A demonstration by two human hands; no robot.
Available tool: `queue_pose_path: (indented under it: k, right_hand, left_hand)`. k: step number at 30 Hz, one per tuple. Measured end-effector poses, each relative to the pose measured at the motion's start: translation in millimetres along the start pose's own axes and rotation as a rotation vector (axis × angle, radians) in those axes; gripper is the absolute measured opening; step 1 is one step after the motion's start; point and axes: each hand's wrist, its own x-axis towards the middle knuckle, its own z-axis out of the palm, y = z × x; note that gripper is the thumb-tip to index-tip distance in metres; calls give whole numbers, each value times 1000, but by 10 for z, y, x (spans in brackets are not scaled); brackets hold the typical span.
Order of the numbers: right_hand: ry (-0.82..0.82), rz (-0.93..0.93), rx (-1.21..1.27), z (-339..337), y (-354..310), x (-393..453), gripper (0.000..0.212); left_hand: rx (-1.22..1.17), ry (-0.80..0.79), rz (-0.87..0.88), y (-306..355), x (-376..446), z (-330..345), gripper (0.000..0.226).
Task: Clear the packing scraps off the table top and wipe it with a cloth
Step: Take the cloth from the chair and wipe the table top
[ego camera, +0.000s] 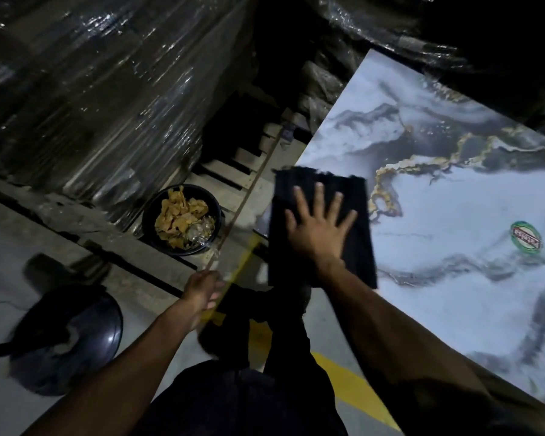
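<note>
A marble-patterned table top [447,199] with grey and gold veins fills the right side. A folded black cloth [353,256] lies at its near left corner, partly hanging over the edge. My right hand [320,226] presses flat on the cloth with fingers spread. My left hand [200,292] is left of the table over the floor, closed on a thin stick that runs up and away, beside a yellow strip. A black bin [183,220] on the floor holds brown packing scraps and some clear plastic.
A round green and red sticker [526,237] sits on the table top at right. Tall stacks wrapped in plastic film [85,99] stand at left on wooden pallets [233,171]. A dark round base [66,338] rests on the floor at lower left. A yellow line [356,388] marks the floor.
</note>
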Motion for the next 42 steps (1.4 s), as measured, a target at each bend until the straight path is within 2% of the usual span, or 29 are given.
queue_pose_path:
  k: [4,6,9,11,13,16,20,25,32,35,39,42]
  right_hand:
    - [21,-193,-33,74,-465,-22,55]
    - [28,-222,-32,91,-438,-25,54]
    - [23,-326,-58,121,-278,-116,55]
    - [19,-357,-82,165,-122,-258,57]
    - [32,-345,-90,184,102,-403,57]
    - [34,-307,-127,204,568,-608,56]
    - [27,-131,-72,158,1339,-916,54]
    - [72,143,9,107,2449,-1362,56]
    - [109,557,132,119,4351,-1952,56]
    - [122,716,153,103,5132,-2226,57]
    - [155,968,203,70,6110,-2546,56]
    - [179,1131,273,23,6596,-2720,55]
  left_hand:
    - [2,-3,1,-11,-34,30,23]
    - [66,36,85,-17,-20,89,31]
    - [312,188,420,57,-116,182,51]
    - [404,207,676,174,-311,285,64]
    - [515,224,895,308,-489,442,60]
    - [754,302,1067,492,-567,761,67]
    - [1068,272,1167,422,-572,1373,76]
    - [1335,212,1278,86,-724,2226,74]
    - [1482,241,1356,-416,-925,3511,60]
    - [1508,245,1388,-545,-1012,3953,61]
    - [1552,289,1305,-610,-1133,4196,68]
    - [1571,317,1266,-629,-1147,4222,71]
